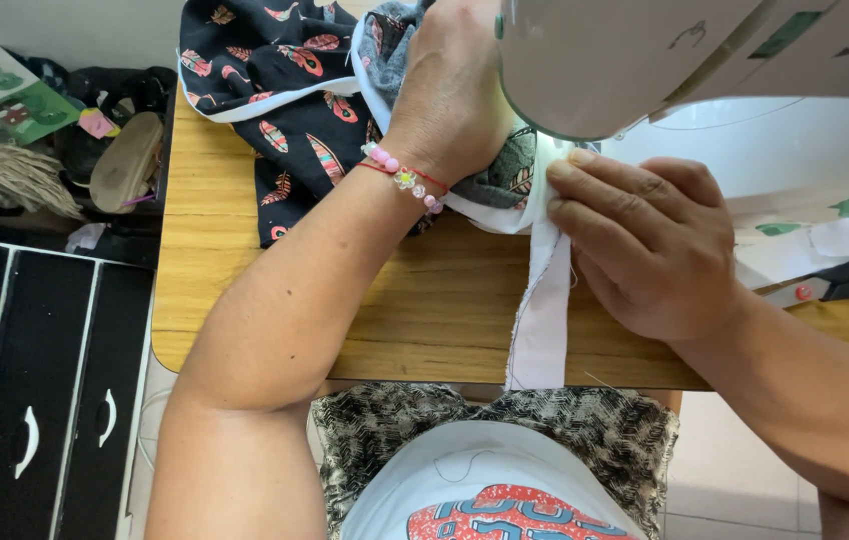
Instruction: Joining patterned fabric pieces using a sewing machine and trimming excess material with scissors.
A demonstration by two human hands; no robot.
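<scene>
White fabric strip is pressed flat by the right hand beside the sewing machine, fingers together, while dark printed cloth is gripped by the left hand; fingertips could be caught if slid nearer.

Sewing machine head above fabric

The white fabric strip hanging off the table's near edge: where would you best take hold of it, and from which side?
Judging by its pose, grip the white fabric strip at its free lower end, where it drapes over the wooden table edge. Come from the near side: farther up, the right hand pins it flat, and the sewing machine covers it.
</scene>
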